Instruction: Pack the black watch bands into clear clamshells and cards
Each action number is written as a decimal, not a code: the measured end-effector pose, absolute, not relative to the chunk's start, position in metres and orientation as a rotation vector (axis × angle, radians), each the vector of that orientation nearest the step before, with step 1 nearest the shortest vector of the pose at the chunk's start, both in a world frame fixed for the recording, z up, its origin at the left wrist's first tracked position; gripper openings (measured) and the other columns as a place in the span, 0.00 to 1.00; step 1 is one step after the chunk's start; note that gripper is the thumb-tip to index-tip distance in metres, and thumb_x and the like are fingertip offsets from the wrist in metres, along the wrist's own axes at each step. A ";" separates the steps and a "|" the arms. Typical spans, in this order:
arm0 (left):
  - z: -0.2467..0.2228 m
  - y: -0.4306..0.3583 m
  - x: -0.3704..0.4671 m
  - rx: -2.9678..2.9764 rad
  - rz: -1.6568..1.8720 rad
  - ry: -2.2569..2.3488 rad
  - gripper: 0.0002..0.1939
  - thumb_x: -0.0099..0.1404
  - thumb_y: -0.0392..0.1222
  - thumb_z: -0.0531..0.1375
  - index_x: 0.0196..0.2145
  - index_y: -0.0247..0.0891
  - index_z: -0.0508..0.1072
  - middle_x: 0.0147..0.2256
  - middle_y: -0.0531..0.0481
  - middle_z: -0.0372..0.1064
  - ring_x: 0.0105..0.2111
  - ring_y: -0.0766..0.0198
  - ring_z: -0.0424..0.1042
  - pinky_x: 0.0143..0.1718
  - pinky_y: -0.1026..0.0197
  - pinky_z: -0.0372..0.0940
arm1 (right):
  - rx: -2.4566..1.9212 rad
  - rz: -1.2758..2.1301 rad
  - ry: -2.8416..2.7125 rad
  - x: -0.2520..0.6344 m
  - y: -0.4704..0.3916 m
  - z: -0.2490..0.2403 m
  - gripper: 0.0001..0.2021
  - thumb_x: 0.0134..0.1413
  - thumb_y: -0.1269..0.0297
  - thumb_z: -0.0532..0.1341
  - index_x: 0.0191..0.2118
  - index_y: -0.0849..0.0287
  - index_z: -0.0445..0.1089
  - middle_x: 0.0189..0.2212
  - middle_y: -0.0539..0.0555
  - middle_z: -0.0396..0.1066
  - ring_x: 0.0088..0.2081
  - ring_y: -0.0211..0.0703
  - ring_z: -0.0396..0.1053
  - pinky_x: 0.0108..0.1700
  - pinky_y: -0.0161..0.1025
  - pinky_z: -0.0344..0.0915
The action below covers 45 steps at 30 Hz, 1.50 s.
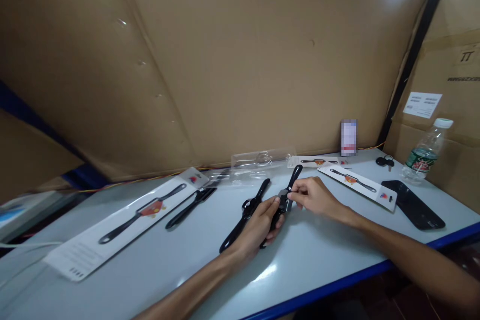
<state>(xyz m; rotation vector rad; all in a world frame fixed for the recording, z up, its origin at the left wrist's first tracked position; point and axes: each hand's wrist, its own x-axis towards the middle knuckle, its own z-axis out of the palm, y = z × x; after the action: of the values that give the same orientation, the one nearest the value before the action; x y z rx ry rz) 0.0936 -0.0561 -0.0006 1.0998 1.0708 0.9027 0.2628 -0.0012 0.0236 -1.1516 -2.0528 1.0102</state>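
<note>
Near the middle of the table, my left hand (258,227) is wrapped round a black two-handled tool (295,178), whose upper handle points away from me. The fingertips of my right hand (313,195) pinch at the middle of that tool, on its right side; whether they hold a small part there is too small to tell. Just left of my left hand lies a second black two-handled tool (243,220), partly covered by the hand. Farther left a third black tool (191,207) rests beside a large printed card (140,217) that pictures such a tool.
Clear plastic blister shells (258,162) lie at the back. Two more printed cards, one in front (360,186) and one behind (309,161), are right of centre. A black phone-like slab (418,207), keys (385,161), a bottle (422,157) and an upright phone (349,137) stand or lie at the right.
</note>
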 end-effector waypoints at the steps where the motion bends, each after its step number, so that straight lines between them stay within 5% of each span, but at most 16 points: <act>1: -0.002 -0.056 0.094 1.098 0.902 1.082 0.20 0.64 0.61 0.56 0.35 0.41 0.60 0.20 0.61 0.56 0.14 0.75 0.45 0.13 0.68 0.39 | -1.196 0.853 -2.094 0.261 -0.002 0.022 0.09 0.56 0.65 0.62 0.26 0.58 0.68 0.19 0.49 0.68 0.22 0.36 0.63 0.26 0.34 0.54; 5: -0.004 -0.056 0.095 1.098 0.900 1.115 0.20 0.64 0.62 0.56 0.35 0.42 0.60 0.21 0.60 0.58 0.14 0.74 0.47 0.14 0.69 0.41 | -1.323 0.533 -2.182 0.260 -0.004 0.020 0.09 0.59 0.63 0.61 0.28 0.58 0.70 0.22 0.50 0.70 0.26 0.37 0.63 0.30 0.36 0.51; 15: -0.002 -0.056 0.092 1.136 0.863 1.069 0.20 0.63 0.59 0.61 0.34 0.42 0.59 0.20 0.63 0.51 0.15 0.75 0.43 0.14 0.69 0.39 | -1.280 0.538 -2.219 0.271 0.013 0.023 0.18 0.61 0.56 0.62 0.23 0.58 0.65 0.20 0.48 0.66 0.25 0.36 0.59 0.29 0.35 0.49; 20: -0.004 -0.054 0.090 1.094 0.904 1.071 0.19 0.64 0.57 0.61 0.32 0.42 0.59 0.20 0.62 0.51 0.15 0.75 0.44 0.15 0.68 0.38 | -1.290 0.449 -2.546 0.303 0.029 0.031 0.04 0.51 0.66 0.68 0.34 0.56 0.74 0.27 0.49 0.72 0.31 0.39 0.65 0.32 0.35 0.51; 23: -0.003 -0.055 0.090 1.106 0.901 1.069 0.19 0.64 0.57 0.61 0.33 0.41 0.60 0.20 0.63 0.51 0.15 0.75 0.43 0.15 0.68 0.38 | -1.234 0.487 -2.729 0.309 0.028 0.030 0.11 0.47 0.65 0.70 0.39 0.54 0.76 0.32 0.51 0.74 0.36 0.44 0.68 0.34 0.36 0.53; 28: 0.000 -0.056 0.092 1.129 0.864 1.078 0.18 0.64 0.57 0.61 0.34 0.41 0.61 0.20 0.63 0.51 0.15 0.75 0.43 0.15 0.67 0.37 | -1.272 0.422 -2.746 0.301 0.022 0.025 0.04 0.52 0.71 0.64 0.34 0.57 0.75 0.33 0.54 0.75 0.39 0.46 0.69 0.34 0.36 0.53; 36: -0.001 -0.057 0.089 1.094 0.876 1.104 0.19 0.65 0.57 0.60 0.31 0.41 0.58 0.21 0.62 0.53 0.15 0.76 0.45 0.16 0.68 0.40 | -1.252 0.394 -2.709 0.299 0.025 0.015 0.14 0.52 0.59 0.66 0.45 0.55 0.73 0.37 0.55 0.75 0.38 0.48 0.69 0.33 0.38 0.52; 45: 0.000 -0.057 0.092 1.108 0.876 1.094 0.19 0.65 0.56 0.60 0.31 0.41 0.58 0.21 0.61 0.53 0.15 0.75 0.45 0.16 0.67 0.39 | -1.166 0.574 -2.651 0.298 0.030 0.011 0.05 0.47 0.74 0.63 0.28 0.58 0.73 0.27 0.51 0.73 0.34 0.42 0.68 0.36 0.36 0.57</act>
<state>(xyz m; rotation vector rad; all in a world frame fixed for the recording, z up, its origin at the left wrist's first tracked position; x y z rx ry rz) 0.0915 -0.0570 0.0004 1.1079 1.0938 0.8764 0.2979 0.0298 0.0110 -1.1663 -2.6515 0.5736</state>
